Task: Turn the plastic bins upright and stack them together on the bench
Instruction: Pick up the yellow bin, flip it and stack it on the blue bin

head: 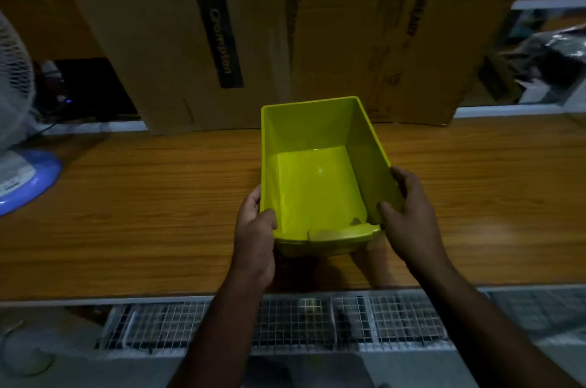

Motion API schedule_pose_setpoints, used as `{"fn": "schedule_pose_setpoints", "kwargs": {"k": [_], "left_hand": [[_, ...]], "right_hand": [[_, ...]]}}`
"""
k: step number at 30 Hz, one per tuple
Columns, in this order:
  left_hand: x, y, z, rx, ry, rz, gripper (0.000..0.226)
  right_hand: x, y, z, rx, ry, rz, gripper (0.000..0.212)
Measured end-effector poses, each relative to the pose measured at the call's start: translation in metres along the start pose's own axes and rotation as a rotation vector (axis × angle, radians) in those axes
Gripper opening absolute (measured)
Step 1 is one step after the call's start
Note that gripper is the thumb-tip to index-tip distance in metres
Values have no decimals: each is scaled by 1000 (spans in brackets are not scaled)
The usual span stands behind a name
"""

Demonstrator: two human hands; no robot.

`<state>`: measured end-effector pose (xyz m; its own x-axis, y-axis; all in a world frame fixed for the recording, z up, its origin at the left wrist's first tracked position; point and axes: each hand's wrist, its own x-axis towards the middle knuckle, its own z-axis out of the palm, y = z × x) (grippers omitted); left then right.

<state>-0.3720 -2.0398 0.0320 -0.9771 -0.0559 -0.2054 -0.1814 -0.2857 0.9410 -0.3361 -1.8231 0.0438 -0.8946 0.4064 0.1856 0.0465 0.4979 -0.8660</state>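
A yellow-green plastic bin (314, 172) sits upright with its open top facing me, in the middle of the wooden bench (142, 213). It is empty inside, and its low front lip points toward me. My left hand (255, 229) grips the bin's near left corner, thumb over the rim. My right hand (409, 216) holds the near right wall, thumb inside and fingers outside. Whether the bin rests on the bench or is held just above it, I cannot tell. No other bin shows in this view.
Two large cardboard boxes (196, 38) (396, 45) stand against the back of the bench, right behind the bin. A white fan with a blue base (22, 178) stands at the far left. Wire mesh racks (317, 321) run below the bench's front edge.
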Motion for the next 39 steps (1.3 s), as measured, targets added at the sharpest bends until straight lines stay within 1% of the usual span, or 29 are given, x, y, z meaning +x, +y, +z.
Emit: {"fn": "schedule_pose_setpoints", "kwargs": {"k": [1, 3, 4, 6, 7, 9, 10, 12, 13, 15, 16, 18, 19, 21, 22, 24, 25, 27, 28, 30, 31, 33, 39], "left_hand": [[0, 0, 0, 29, 4, 6, 58], [-9, -5, 36, 98, -45, 32, 51], [-9, -5, 36, 123, -28, 35, 51], [-23, -11, 83, 172, -84, 69, 57], [-22, -10, 84, 177, -78, 92, 62], [-42, -21, 138, 207, -162, 127, 66], [-42, -21, 138, 208, -173, 142, 65], [-70, -38, 195, 237, -259, 137, 64], [-70, -39, 193, 232, -257, 142, 64], [-96, -61, 248, 245, -326, 143, 63], [-93, -62, 246, 244, -316, 147, 63], [-120, -83, 298, 266, -376, 153, 64], [-120, -84, 297, 274, -366, 163, 65], [-147, -101, 348, 292, -433, 165, 63], [-146, -101, 349, 289, -426, 169, 62], [-169, -118, 395, 316, -501, 175, 62], [-169, -117, 396, 323, -496, 173, 61], [-187, -133, 440, 319, -575, 160, 61], [-188, -132, 441, 313, -575, 151, 61], [-201, -149, 485, 313, -661, 146, 61], [-200, -147, 486, 312, -662, 144, 60], [-205, -167, 535, 332, -738, 133, 60], [-206, -202, 647, 282, -853, 114, 58]], "right_hand": [[1, 2, -1, 10, 8, -9, 63], [-3, 15, -36, 20, 64, 3, 63], [-4, 16, -35, 29, 50, -2, 62], [-8, 32, -77, 38, 109, 0, 61], [-6, 33, -76, 54, 103, 4, 60], [-11, 53, -129, 57, 173, 29, 58], [-9, 54, -130, 67, 167, 32, 56], [-20, 77, -191, 57, 237, 56, 55], [-19, 79, -190, 70, 232, 64, 55], [-31, 104, -249, 53, 303, 94, 56], [-30, 107, -248, 65, 299, 101, 57], [-42, 133, -302, 41, 368, 125, 57], [-41, 135, -302, 42, 369, 127, 57], [-54, 158, -351, 15, 442, 164, 56], [-53, 159, -352, 24, 442, 162, 56], [-65, 180, -397, 3, 515, 200, 55], [-64, 180, -397, 16, 513, 194, 55], [-73, 199, -436, 0, 587, 225, 55], [-73, 200, -436, 4, 586, 220, 54], [-77, 219, -472, -10, 654, 263, 54], [-76, 220, -472, -13, 652, 262, 55], [-73, 244, -508, -38, 725, 304, 55], [-43, 294, -585, -110, 832, 355, 56]]}}
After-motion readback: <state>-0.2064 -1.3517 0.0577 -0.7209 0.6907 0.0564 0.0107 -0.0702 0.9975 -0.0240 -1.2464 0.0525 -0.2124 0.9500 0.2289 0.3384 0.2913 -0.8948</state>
